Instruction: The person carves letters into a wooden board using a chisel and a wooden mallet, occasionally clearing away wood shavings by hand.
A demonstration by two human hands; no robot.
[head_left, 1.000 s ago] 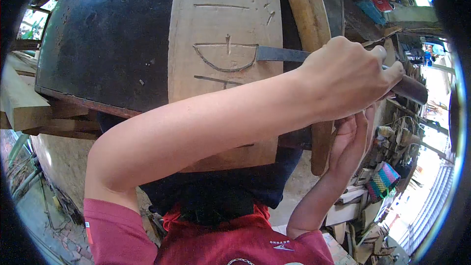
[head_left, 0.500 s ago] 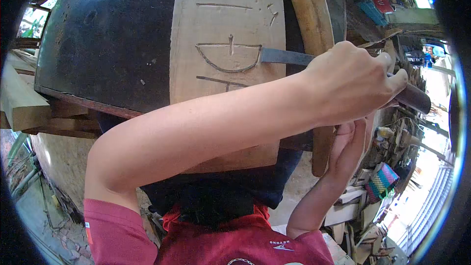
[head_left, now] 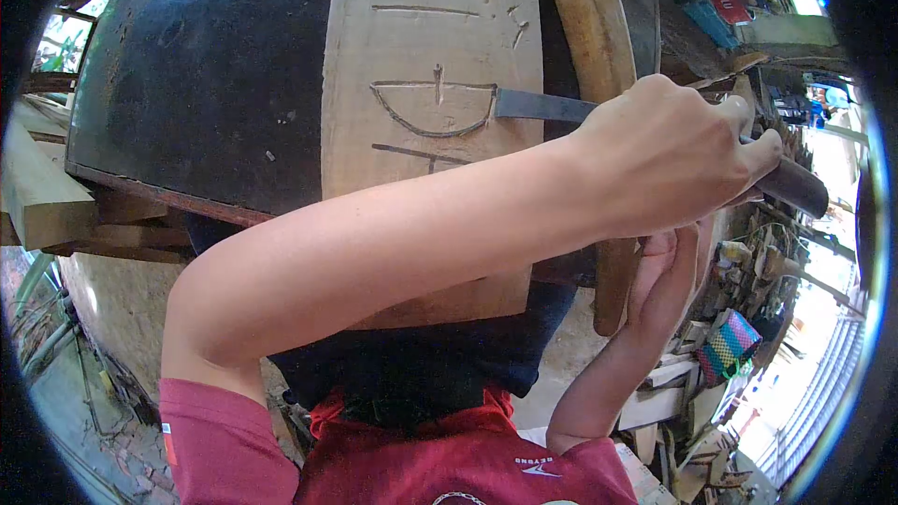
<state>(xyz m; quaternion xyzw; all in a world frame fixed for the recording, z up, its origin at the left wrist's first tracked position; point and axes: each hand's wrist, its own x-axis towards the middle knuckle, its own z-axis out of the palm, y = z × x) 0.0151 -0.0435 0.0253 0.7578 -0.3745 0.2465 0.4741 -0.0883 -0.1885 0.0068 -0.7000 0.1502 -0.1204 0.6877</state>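
Note:
My left hand [head_left: 669, 154] reaches across to the right, its fingers wrapped round the dark handle [head_left: 790, 187] of a chisel. The flat steel blade [head_left: 543, 106] points left. Its tip lies at the right corner of a half-round outline cut into a pale wooden board [head_left: 435, 47]. Below and behind that hand is my right hand [head_left: 675, 248], mostly hidden, with some curled fingers showing. What it grips is out of sight. Straight grooves [head_left: 426, 9] run across the board above and below the half-round outline.
The board lies on a dark table [head_left: 187, 65] with a worn front edge. A long curved wooden piece [head_left: 594, 19] stands along the board's right side. Squared timber [head_left: 56, 215] is at the left. Wood scraps and a checkered woven basket [head_left: 730, 346] crowd the right.
Almost nothing differs. My left hand and the chisel handle have shifted very slightly right and up, while the blade tip stays at the outline's right corner.

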